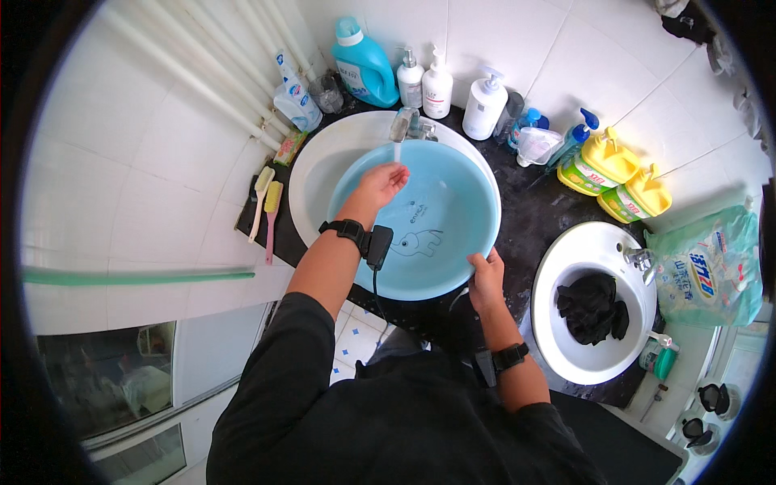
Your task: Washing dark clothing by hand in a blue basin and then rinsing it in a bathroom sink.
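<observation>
A light blue plastic basin (448, 212) with an elephant drawing on its bottom rests over a white oval sink (315, 163). Water runs from the chrome faucet (403, 124) above its far side. My left hand (383, 183) is in or just beside that stream, palm partly turned up, and holds nothing. With my right hand (487, 279) I grip the basin's near right rim, thumb on top. Whether water stands in the basin is hard to make out.
Bottles, including a blue detergent jug (367, 66) and yellow dish-soap bottles (597, 163), line the wall. Two brushes (273, 212) lie at the left. A second sink (548, 303) at the right holds black cloth (591, 309), with a detergent bag (706, 267) behind it.
</observation>
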A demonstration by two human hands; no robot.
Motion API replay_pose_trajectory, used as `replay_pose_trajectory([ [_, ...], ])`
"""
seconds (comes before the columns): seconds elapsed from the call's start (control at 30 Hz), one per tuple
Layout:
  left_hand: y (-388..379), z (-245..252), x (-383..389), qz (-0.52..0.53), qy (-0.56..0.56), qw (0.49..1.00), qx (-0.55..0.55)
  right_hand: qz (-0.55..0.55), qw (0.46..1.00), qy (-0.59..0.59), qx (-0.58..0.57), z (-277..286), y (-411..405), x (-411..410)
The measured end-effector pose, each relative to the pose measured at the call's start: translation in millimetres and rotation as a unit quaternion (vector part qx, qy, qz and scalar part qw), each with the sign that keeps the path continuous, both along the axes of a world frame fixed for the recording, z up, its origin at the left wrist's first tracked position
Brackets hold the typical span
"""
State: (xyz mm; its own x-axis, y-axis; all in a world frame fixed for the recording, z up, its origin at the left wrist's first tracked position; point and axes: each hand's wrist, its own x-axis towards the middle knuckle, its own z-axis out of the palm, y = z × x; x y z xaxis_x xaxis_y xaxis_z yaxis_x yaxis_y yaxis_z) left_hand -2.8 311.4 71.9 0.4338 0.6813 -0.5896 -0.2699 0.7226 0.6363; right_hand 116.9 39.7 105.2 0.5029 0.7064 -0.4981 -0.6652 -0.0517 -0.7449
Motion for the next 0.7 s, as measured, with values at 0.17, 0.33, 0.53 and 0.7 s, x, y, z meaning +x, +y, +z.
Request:
replay_pose_trajectory([
  [0.17,-14,-6,10,0.064,-0.052,0.996,-0.023,0.014,1.000,0.022,0.012,0,-8,8],
  [0.33,-4,-12,17,0.078,-0.054,0.993,-0.067,0.035,0.999,0.032,0.019,-1,-11,7],
  [0.53,3,-19,27,0.051,-0.083,0.992,-0.080,-0.001,1.000,0.016,-0.008,-1,-6,-2],
  [0.7,8,-31,22,0.003,-0.076,0.992,-0.104,-0.059,0.997,0.039,-0.019,-9,0,-38],
])
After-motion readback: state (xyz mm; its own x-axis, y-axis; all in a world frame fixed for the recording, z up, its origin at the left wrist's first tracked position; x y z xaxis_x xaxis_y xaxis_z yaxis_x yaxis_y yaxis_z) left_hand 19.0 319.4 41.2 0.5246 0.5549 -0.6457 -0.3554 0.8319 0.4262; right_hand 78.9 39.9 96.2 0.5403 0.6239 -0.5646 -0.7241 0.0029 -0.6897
